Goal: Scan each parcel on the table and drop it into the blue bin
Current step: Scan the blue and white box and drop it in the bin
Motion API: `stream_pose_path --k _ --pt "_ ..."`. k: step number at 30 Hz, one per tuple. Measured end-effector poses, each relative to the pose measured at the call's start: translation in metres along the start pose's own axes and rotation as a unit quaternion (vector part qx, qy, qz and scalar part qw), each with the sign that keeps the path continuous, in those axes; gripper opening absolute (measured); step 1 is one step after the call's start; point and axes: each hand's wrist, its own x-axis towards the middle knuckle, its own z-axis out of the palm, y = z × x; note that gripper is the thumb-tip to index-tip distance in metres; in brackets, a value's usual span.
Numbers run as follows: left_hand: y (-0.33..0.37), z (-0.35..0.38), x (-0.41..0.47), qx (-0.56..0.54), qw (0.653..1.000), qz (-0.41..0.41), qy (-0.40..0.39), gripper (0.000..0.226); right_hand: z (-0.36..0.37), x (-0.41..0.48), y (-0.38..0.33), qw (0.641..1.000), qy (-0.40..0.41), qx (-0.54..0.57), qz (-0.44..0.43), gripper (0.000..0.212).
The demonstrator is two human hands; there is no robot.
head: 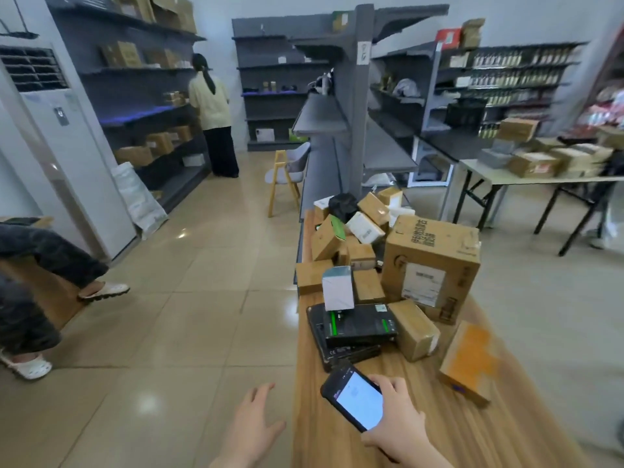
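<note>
shelving: grey racks (pixel 361 96) fill the upper half of the frame. One run ends right at the far end of the table, so it walls off whatever is behind the pile.
floor unit: tall white air-con cabinet (pixel 67 157) at left, with a white sack (pixel 141 201) leaning beside it.
table: long wooden table (pixel 506 434) running from bottom right up to the middle.
folding table: second table (pixel 489 175) at right, stacked with brown boxes, pretty blurry.
people: one person (pixel 211 113) stands facing the left racks. Someone's legs (pixel 40 258) stick in from the left edge.
chair: yellow-legged chair (pixel 287 173) in the aisle, mid frame.
big carton: big carton (pixel 435 261) sits right of centre and hides the parcels behind it.
parcels: heap of small parcels (pixel 358 231) piled on the table's far half, touching and overlapping.
black packs: two flat black packs (pixel 358 325) stacked nearer, a white box (pixel 337 288) standing upright on them.
orange-taped box: orange-taped box (pixel 469 363) tilted at the right edge of the table.
right hand: right hand (pixel 401 423) wraps around a phone (pixel 354 398), screen lit, over the near end of the table.
left hand: left hand (pixel 251 430) is spread wide and holds nothing, over the floor just left of the table edge.
</note>
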Motion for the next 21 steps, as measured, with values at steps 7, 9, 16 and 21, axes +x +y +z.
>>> stream_pose_path --k 7,9,16,21 --pt "0.061 0.014 0.055 -0.026 0.999 0.04 0.006 0.07 -0.033 0.019 0.049 0.997 0.032 0.015 0.069 0.101" --pt "0.077 0.015 0.074 -0.048 0.998 0.045 0.012 0.074 -0.038 0.027 0.054 0.996 0.041 0.021 0.081 0.101" --pt "0.141 0.014 0.164 -0.09 0.991 0.065 0.068 0.09 -0.053 0.069 0.05 0.99 0.064 0.033 0.119 0.099" --pt "0.185 0.019 0.227 -0.042 0.996 0.03 0.078 0.105 -0.068 0.113 0.045 0.986 0.073 0.044 0.144 0.099"
